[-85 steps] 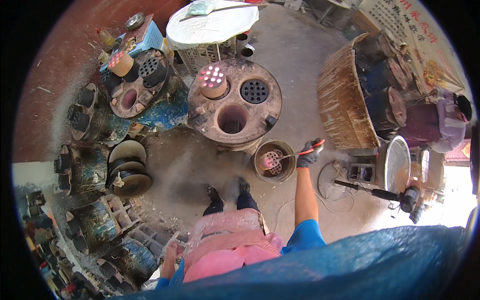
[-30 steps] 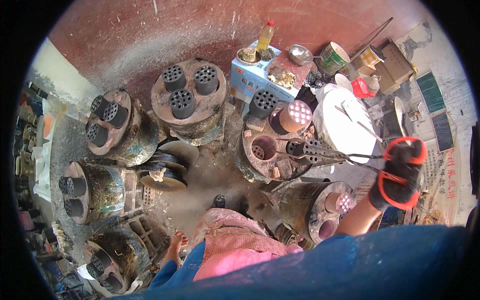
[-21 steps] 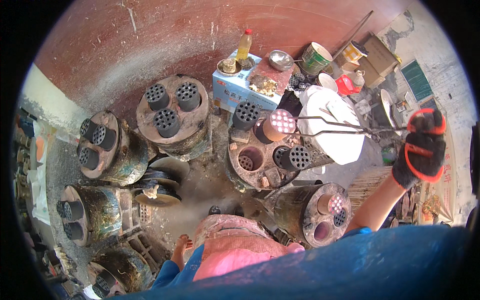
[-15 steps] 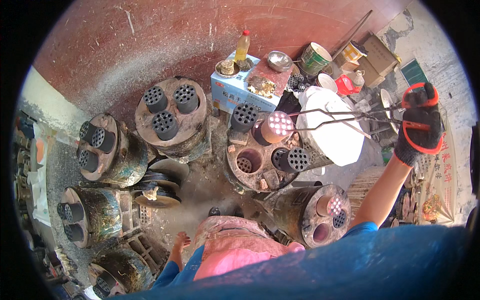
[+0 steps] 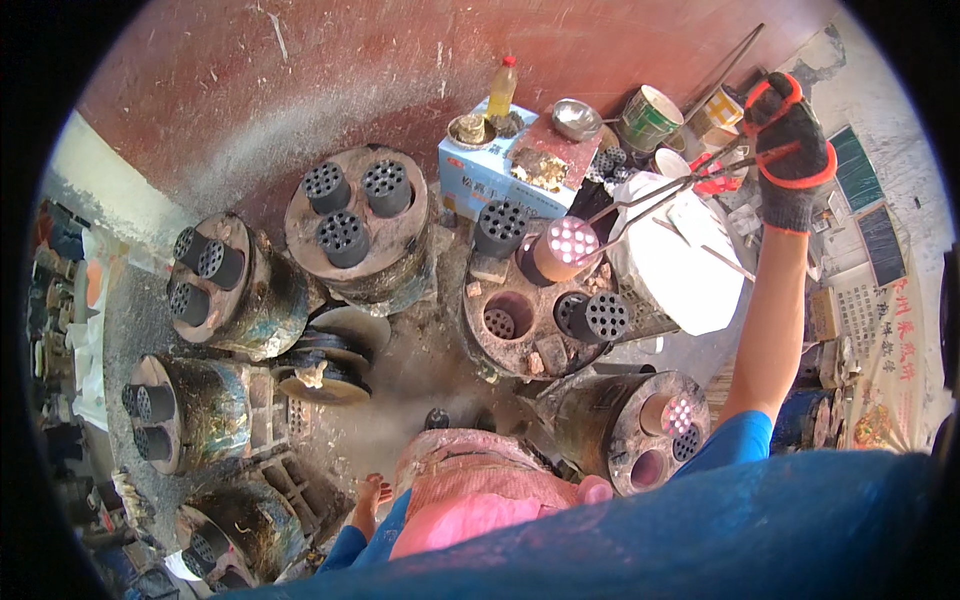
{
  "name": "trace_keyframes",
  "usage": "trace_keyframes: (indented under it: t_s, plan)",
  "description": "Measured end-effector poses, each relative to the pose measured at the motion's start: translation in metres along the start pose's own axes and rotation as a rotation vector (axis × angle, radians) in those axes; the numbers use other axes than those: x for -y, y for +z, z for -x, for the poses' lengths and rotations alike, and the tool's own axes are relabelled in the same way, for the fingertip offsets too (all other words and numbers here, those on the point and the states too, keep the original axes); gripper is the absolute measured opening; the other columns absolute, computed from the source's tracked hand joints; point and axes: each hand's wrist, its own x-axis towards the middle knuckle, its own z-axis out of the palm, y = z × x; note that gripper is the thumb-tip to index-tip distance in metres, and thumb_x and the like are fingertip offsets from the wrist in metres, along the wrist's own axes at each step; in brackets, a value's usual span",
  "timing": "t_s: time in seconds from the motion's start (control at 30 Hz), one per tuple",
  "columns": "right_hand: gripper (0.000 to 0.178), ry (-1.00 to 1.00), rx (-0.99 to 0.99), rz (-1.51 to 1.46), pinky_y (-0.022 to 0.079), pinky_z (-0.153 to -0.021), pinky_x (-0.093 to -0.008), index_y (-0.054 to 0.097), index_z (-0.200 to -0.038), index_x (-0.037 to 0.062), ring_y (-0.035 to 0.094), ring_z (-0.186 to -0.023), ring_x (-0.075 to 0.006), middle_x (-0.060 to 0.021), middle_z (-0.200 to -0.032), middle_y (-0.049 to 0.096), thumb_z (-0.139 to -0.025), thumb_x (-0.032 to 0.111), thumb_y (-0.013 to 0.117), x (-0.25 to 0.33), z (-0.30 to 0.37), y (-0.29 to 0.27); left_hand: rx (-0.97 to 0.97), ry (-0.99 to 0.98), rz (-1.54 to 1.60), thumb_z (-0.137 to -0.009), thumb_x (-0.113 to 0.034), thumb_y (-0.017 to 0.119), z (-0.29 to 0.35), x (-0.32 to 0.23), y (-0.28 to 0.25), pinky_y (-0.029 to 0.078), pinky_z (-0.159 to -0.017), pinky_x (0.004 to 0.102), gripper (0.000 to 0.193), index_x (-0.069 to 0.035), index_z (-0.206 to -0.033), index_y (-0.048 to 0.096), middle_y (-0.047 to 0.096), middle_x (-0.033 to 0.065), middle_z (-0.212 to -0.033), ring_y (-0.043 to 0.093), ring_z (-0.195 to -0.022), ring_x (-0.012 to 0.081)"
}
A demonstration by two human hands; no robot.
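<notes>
My right hand (image 5: 790,150), in a black glove with orange trim, is raised at the right and wrapped round the handles of long metal fire tongs (image 5: 650,205). Their tips reach a glowing honeycomb coal briquette (image 5: 562,250), whose perforated top is pink-white. It stands up, slightly tilted, at one hole of a round stove (image 5: 480,335). A dark briquette (image 5: 500,228) rests on that stove's far left rim, and another (image 5: 605,318) at its right; whether the tongs squeeze the glowing one is hard to tell. My bare left hand (image 5: 375,490) hangs low beside my pink apron, fingers apart, holding nothing.
Several more drum stoves with dark briquettes stand at the left, such as one stove (image 5: 365,235). Stacked round lids (image 5: 330,370) lie between them. Nearer right is a stove (image 5: 625,430) with a glowing briquette. A blue box (image 5: 465,180) and a white sack (image 5: 690,270) border the middle stove.
My right hand has risen farther from me and slightly left, so the tongs slant more steeply. The glowing briquette stays at the same stove hole. The whole view has shifted a little.
</notes>
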Motion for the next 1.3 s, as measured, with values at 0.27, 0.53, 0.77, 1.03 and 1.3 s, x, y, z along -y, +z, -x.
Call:
trace_keyframes:
  t_s: [0.27,0.53,0.77,1.03,1.3]
  plan:
    - [0.042,0.116,-0.157,-0.224,0.042,-0.076,-0.0337,0.047,-0.117,-0.0067,0.054,-0.081,-0.0229,-0.0128,-0.092,0.057,-0.082,0.016,0.046,0.056,0.062,-0.021,-0.001,-0.114,0.000,-0.089,-0.028,0.045,0.006,0.005,-0.008,0.055,-0.060,0.0402,0.026,-0.014,-0.111,0.046,0.058,0.0137,-0.089,0.062,-0.071,0.0266]
    - [0.041,0.108,-0.111,-0.365,0.044,-0.078,-0.0373,0.050,-0.116,-0.0025,0.058,-0.080,-0.0249,-0.0148,-0.097,0.060,-0.079,0.013,0.050,0.052,0.139,-0.001,0.018,-0.092,-0.095,-0.091,-0.033,0.042,-0.005,-0.019,-0.010,0.054,-0.060,0.0399,0.031,-0.012,-0.113,0.045,0.058,0.0138,-0.088,0.062,-0.070,0.0261]
    - [0.024,0.138,-0.487,0.007,0.046,-0.056,-0.0260,0.053,-0.099,-0.0007,0.056,-0.063,-0.0160,-0.0074,-0.077,0.057,-0.076,0.005,0.057,0.009,0.175,0.053,0.069,-0.051,-0.037,-0.089,-0.039,0.044,-0.021,-0.042,-0.022,0.052,-0.064,0.0404,0.038,-0.014,-0.118,0.043,0.057,0.0120,-0.091,0.061,-0.072,0.0259]
    - [0.024,0.417,-0.698,0.186,0.040,-0.059,-0.0190,0.053,-0.104,0.0053,0.049,-0.067,-0.0059,0.0015,-0.083,0.053,-0.080,0.003,0.057,-0.071,0.214,0.123,0.043,-0.093,-0.031,-0.088,-0.032,0.046,-0.019,-0.028,-0.031,0.053,-0.064,0.0413,0.035,-0.015,-0.119,0.042,0.056,0.0135,-0.092,0.061,-0.072,0.0265]
    - [0.044,0.392,-0.665,0.108,0.042,-0.064,-0.0213,0.047,-0.120,0.0018,0.050,-0.076,-0.0083,-0.0040,-0.090,0.054,-0.077,-0.004,0.054,-0.088,0.244,0.142,-0.022,-0.184,-0.038,-0.088,-0.027,0.047,-0.021,-0.014,-0.042,0.053,-0.063,0.0416,0.030,-0.016,-0.116,0.045,0.057,0.0130,-0.091,0.061,-0.071,0.0279]
